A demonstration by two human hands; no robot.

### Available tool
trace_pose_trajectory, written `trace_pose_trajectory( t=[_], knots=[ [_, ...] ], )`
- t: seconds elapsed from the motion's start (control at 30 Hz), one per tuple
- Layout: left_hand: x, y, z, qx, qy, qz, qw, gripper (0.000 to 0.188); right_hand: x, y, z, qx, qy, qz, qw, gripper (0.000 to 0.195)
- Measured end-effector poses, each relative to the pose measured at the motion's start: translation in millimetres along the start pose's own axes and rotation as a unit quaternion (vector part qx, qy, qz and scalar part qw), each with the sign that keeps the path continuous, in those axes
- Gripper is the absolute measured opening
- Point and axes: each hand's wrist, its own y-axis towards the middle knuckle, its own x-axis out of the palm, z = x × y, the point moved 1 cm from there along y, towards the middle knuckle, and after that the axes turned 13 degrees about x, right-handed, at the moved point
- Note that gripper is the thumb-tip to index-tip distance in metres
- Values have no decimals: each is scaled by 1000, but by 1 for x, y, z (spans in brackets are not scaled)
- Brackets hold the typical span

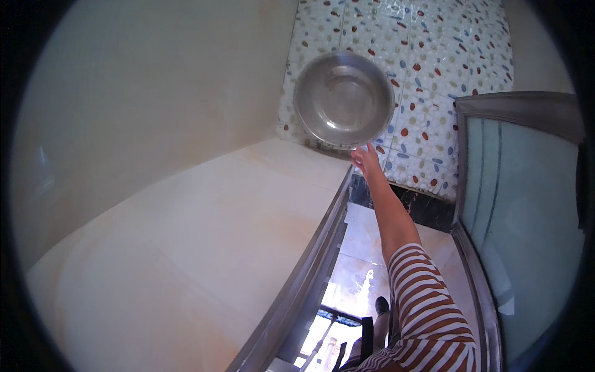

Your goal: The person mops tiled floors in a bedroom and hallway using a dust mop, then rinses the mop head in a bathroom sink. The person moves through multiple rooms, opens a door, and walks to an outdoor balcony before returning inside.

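A wide, round stainless-steel basin (343, 100) lies ahead of me over a pebble-patterned floor, its open top facing up and nothing seen inside. My right hand (365, 160) reaches out to the basin's near rim, with the fingers bent and somewhat apart. The fingertips meet the rim in the picture; whether they grip it or are only beside it, I cannot tell. A brown-and-white striped sleeve (425, 297) covers my upper right arm. My left hand is out of view.
A metal door frame (316, 251) runs close along the left of my arm. On the right stands a frosted-glass door (525, 186). A black sill (418, 204) crosses the doorway. Behind it, a mop or broom (341, 317) rests near my shoe (382, 305). Pale walls (186, 93) rise at left.
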Motion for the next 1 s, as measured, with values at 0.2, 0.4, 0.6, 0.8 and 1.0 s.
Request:
trace_pose_trajectory(
  t=[0.2, 0.4, 0.6, 0.8, 1.0],
  knots=[
    [-38, -1, -29, 53, -56, -2, 997, 40, -64, -75, 12, -44, -61, 12, 997, 61],
    [-70, -17, -88, 107, -125, 39, 986, 34, -169, -171, 56, -94, -240, 86, 962, 42],
    [-99, 0, -210, 149, -97, 79, 981, 30, -235, -326, 96, -128, -349, 145, 917, 34],
    [-152, -54, -309, 135, -62, 158, 976, 26, -297, -454, 170, -131, -428, 120, 886, 26],
    [-190, -100, -436, 94, -284, 333, 894, 20, -319, -530, 227, -79, -554, 113, 821, 35]
  ],
)
